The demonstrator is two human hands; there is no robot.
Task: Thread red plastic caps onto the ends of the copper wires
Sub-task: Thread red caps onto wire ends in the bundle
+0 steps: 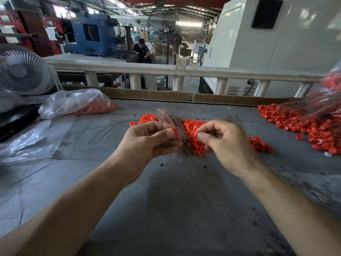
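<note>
My left hand (147, 143) grips a bundle of thin copper wires (169, 119) that fans upward from the fist, and pinches a red plastic cap (174, 130) between thumb and forefinger. My right hand (223, 143) pinches another red cap (196, 134) at its fingertips, close to the wire bundle. Both hands hover over a heap of loose red caps (193, 126) on the grey table (175, 191).
A clear plastic bag with red caps (77, 105) lies at the left. A large pile of capped wires and red caps (313, 126) fills the right. Loose dark wires (103, 128) lie left of centre. A white fan (22, 71) stands far left. A cardboard edge (166, 96) borders the back.
</note>
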